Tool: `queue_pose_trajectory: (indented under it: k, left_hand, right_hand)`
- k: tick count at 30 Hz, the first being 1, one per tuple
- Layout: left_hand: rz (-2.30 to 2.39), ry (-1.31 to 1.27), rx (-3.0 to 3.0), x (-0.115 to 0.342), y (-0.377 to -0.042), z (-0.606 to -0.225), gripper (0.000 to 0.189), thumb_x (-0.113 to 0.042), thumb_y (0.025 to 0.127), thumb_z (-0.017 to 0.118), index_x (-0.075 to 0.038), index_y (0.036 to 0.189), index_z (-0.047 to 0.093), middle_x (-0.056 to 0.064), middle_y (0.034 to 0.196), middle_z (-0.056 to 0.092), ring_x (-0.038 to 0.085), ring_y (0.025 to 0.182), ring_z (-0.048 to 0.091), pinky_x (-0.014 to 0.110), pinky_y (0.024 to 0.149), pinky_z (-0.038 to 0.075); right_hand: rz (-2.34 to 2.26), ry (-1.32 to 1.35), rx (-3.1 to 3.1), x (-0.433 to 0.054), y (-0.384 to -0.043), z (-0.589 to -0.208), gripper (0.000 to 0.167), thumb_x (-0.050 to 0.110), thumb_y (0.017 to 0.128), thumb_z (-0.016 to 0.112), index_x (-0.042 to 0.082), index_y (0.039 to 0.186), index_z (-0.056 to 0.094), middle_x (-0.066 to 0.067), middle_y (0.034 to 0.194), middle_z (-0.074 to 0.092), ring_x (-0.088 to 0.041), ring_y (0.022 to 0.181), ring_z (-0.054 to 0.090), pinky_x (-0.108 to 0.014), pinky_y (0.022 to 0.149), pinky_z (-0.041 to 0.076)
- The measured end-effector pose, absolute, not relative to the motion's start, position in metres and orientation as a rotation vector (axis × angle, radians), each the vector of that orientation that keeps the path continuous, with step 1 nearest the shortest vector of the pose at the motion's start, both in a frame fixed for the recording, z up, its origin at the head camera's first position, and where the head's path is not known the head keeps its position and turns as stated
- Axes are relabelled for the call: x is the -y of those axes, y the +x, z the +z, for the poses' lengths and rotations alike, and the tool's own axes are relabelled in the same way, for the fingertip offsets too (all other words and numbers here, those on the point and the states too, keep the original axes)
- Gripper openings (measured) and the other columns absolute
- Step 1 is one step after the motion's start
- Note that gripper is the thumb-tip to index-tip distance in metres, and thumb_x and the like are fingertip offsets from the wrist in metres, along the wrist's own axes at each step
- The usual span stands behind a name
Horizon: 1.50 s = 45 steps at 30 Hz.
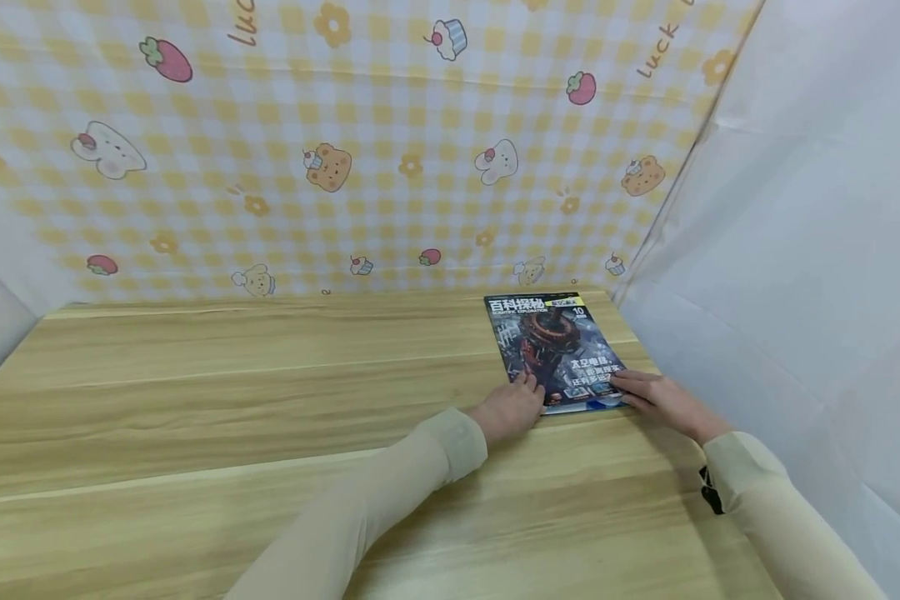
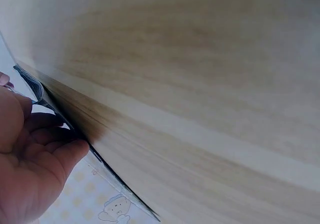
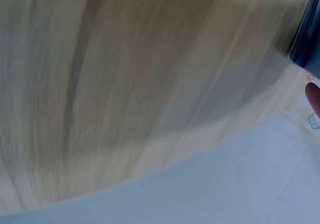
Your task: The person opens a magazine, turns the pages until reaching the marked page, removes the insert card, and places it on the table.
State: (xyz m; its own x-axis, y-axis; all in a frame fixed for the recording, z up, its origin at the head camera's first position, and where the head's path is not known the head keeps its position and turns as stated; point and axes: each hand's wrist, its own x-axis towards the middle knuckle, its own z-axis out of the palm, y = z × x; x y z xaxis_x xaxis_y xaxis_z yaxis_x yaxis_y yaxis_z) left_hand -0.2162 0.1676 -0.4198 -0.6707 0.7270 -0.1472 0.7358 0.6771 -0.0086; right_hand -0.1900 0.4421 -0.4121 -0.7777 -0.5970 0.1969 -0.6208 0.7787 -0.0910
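A magazine with a dark, space-themed cover and Chinese title lies flat at the back right of the wooden table. Along its near edge, a light blue-and-white strip shows beneath the top cover. My left hand is at the near left corner, its bent fingers touching the magazine's left edge; the left wrist view shows the fingertips right at the thin edge, beside curved page layers. At the near right corner my right hand rests extended fingers on the cover. Only one fingertip of it shows in the right wrist view.
The wooden table spreads out left of the magazine and in front of it. A yellow checked cloth with cartoon prints hangs behind, and a white sheet rises along the right side. A small black item shows at the right cuff.
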Motion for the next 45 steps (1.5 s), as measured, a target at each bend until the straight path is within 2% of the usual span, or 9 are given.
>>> queue_pose_trajectory:
  k: [9,17,24,31,36,38,43,45]
  left_hand:
    - [-0.14,1.286,-2.771,-0.166,-0.219,-0.42,0.046,-0.034,0.101,0.037,-0.005,0.135,0.049,0.013,0.137,0.049,0.026,0.131,0.043,0.03,0.109,0.033]
    - [-0.152,1.309,-2.759,-0.163,-0.219,-0.419,0.047,-0.034,0.102,0.036,-0.005,0.137,0.047,0.013,0.141,0.046,0.025,0.134,0.04,0.03,0.11,0.032]
    - [-0.059,1.256,-2.732,-0.163,-0.219,-0.418,0.048,-0.034,0.101,0.037,-0.005,0.139,0.045,0.013,0.145,0.041,0.028,0.136,0.036,0.03,0.11,0.031]
    - [-0.058,1.225,-2.715,-0.165,-0.22,-0.417,0.048,-0.035,0.102,0.037,-0.007,0.14,0.043,0.011,0.147,0.039,0.026,0.138,0.034,0.03,0.111,0.031]
    - [-0.048,1.202,-2.702,-0.165,-0.219,-0.415,0.048,-0.034,0.102,0.036,-0.007,0.141,0.042,0.011,0.149,0.037,0.026,0.139,0.032,0.03,0.111,0.03]
    - [-0.053,1.202,-2.698,-0.165,-0.219,-0.415,0.049,-0.034,0.102,0.036,-0.007,0.142,0.042,0.012,0.149,0.036,0.026,0.139,0.031,0.03,0.111,0.03]
    - [-0.098,1.236,-2.705,-0.165,-0.22,-0.418,0.05,-0.036,0.101,0.037,-0.007,0.141,0.042,0.011,0.147,0.039,0.026,0.138,0.034,0.03,0.111,0.031]
    - [-0.107,1.242,-2.705,-0.165,-0.221,-0.42,0.05,-0.038,0.101,0.038,-0.008,0.141,0.042,0.011,0.146,0.04,0.025,0.137,0.034,0.03,0.11,0.031]
  right_hand:
    - [0.233,0.988,2.793,-0.447,-0.191,-0.408,0.03,-0.001,0.083,0.065,-0.005,0.112,0.065,-0.023,0.113,0.064,-0.04,0.1,0.062,-0.05,0.081,0.051]
    - [0.26,0.988,2.83,-0.445,-0.192,-0.403,0.027,-0.005,0.081,0.065,-0.003,0.107,0.068,-0.019,0.105,0.069,-0.036,0.093,0.066,-0.045,0.077,0.054]
    - [0.285,0.988,2.835,-0.448,-0.193,-0.404,0.024,0.002,0.079,0.07,0.0,0.103,0.071,-0.016,0.101,0.07,-0.033,0.089,0.068,-0.044,0.075,0.055]
    - [0.271,1.042,2.774,-0.448,-0.195,-0.402,0.023,-0.004,0.075,0.071,0.0,0.097,0.072,-0.014,0.092,0.072,-0.03,0.082,0.07,-0.04,0.069,0.056]
    - [0.201,1.015,2.855,-0.444,-0.195,-0.395,0.018,-0.005,0.079,0.066,-0.001,0.096,0.072,-0.013,0.09,0.072,-0.03,0.081,0.069,-0.039,0.07,0.056]
    - [0.119,1.006,2.87,-0.442,-0.194,-0.393,0.015,-0.006,0.082,0.062,0.001,0.093,0.069,-0.01,0.086,0.071,-0.026,0.077,0.068,-0.038,0.067,0.055]
    - [-0.104,1.066,2.675,-0.439,-0.193,-0.399,0.025,-0.012,0.072,0.062,0.006,0.089,0.06,-0.007,0.082,0.065,-0.023,0.074,0.063,-0.036,0.061,0.052]
    - [-0.144,1.065,2.587,-0.439,-0.192,-0.404,0.03,-0.012,0.068,0.065,0.005,0.093,0.061,-0.01,0.087,0.065,-0.026,0.079,0.064,-0.038,0.065,0.054]
